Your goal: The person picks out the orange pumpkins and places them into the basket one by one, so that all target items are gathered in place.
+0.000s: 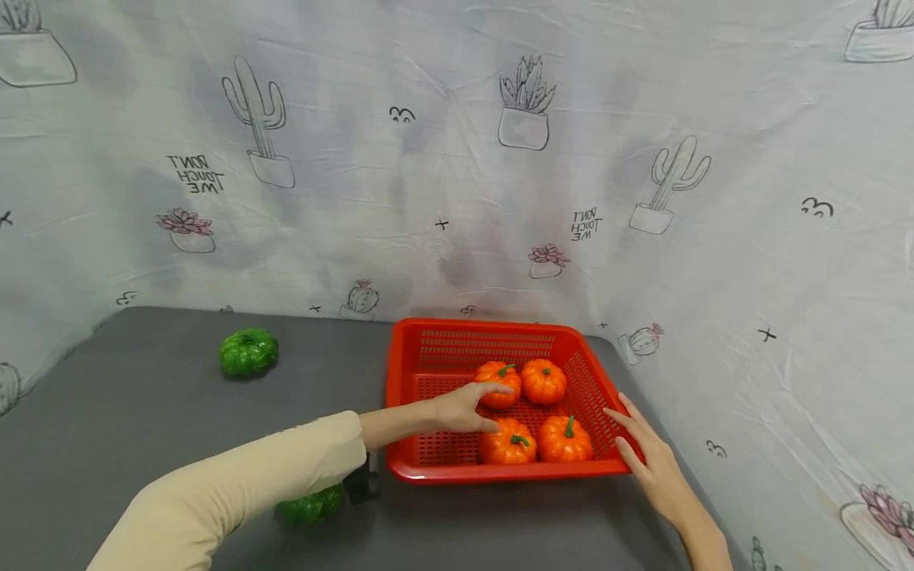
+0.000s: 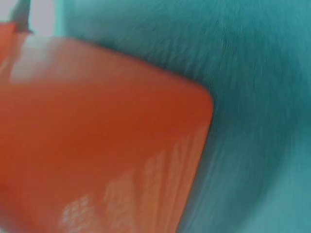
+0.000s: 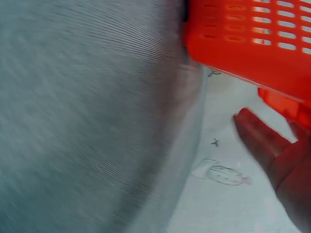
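Note:
A red plastic basket (image 1: 493, 474) with slotted sides stands on the grey table, and several small orange pumpkins (image 1: 565, 438) with green stems lie in it. My left hand (image 1: 464, 408) reaches over the basket, thumb and fingers spread apart above the pumpkins at its middle, holding nothing visible. At the basket's right side is my right hand (image 1: 653, 464), its fingers extended along the rim; whether they touch it is hard to tell. The right wrist view shows that hand (image 3: 282, 160) beside the basket wall (image 3: 243, 53). In the left wrist view only the blurred basket (image 2: 107, 136) appears.
A green pumpkin (image 1: 248, 353) sits toward the back left of the grey table (image 1: 143, 412). Another green one (image 1: 310, 507) is partly hidden under my left sleeve (image 1: 236, 492). A white cloth (image 1: 443, 159) with cactus drawings hangs behind and at the right.

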Available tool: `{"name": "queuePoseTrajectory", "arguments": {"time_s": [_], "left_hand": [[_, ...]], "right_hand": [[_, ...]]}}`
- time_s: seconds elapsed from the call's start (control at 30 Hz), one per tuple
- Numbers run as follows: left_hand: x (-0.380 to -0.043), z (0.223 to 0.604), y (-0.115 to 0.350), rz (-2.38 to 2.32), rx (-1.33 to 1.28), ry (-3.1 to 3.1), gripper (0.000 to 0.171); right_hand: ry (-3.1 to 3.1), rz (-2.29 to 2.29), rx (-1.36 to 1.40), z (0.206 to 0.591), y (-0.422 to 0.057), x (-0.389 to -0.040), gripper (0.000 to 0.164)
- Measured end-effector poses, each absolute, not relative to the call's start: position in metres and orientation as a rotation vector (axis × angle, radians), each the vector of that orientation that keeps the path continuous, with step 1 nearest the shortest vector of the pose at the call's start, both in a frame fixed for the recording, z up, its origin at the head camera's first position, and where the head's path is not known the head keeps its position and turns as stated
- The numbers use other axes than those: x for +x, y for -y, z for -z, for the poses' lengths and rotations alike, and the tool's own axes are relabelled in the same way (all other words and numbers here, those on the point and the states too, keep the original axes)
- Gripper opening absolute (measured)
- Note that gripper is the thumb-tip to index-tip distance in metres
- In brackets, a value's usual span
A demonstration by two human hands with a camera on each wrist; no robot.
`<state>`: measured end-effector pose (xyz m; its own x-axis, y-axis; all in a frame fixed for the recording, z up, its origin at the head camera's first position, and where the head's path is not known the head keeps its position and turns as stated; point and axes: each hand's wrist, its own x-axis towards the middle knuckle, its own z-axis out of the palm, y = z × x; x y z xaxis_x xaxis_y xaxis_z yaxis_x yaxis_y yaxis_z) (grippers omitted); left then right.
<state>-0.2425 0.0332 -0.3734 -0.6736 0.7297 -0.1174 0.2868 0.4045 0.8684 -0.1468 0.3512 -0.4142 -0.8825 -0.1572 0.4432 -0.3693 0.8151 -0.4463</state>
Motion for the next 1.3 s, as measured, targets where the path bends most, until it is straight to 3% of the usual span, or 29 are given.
{"name": "queuePoseTrajectory", "arguments": {"time_s": [0.23,0.5,0.73,0.97,1.3], "left_hand": [[-0.239,0.346,0.017,-0.879,1.199,-2.532,0.061],[-0.234,0.352,0.072,-0.737,0.827,-3.063,0.067],[-0.234,0.367,0.11,-0.699,0.474,-3.297,0.073],[-0.23,0.373,0.126,-0.702,0.38,-3.379,0.075],[-0.229,0.368,0.129,-0.736,0.335,-3.359,0.076]], "right_hand": [[2.802,-0.571,0.384,0.385,-0.355,-0.145,0.041],[2.753,-0.355,0.262,0.36,-0.333,-0.154,0.048],[2.612,-0.241,0.324,0.354,-0.306,-0.173,0.063],[2.68,-0.195,0.273,0.361,-0.287,-0.178,0.075],[2.674,-0.2,0.271,0.364,-0.272,-0.186,0.075]]}}
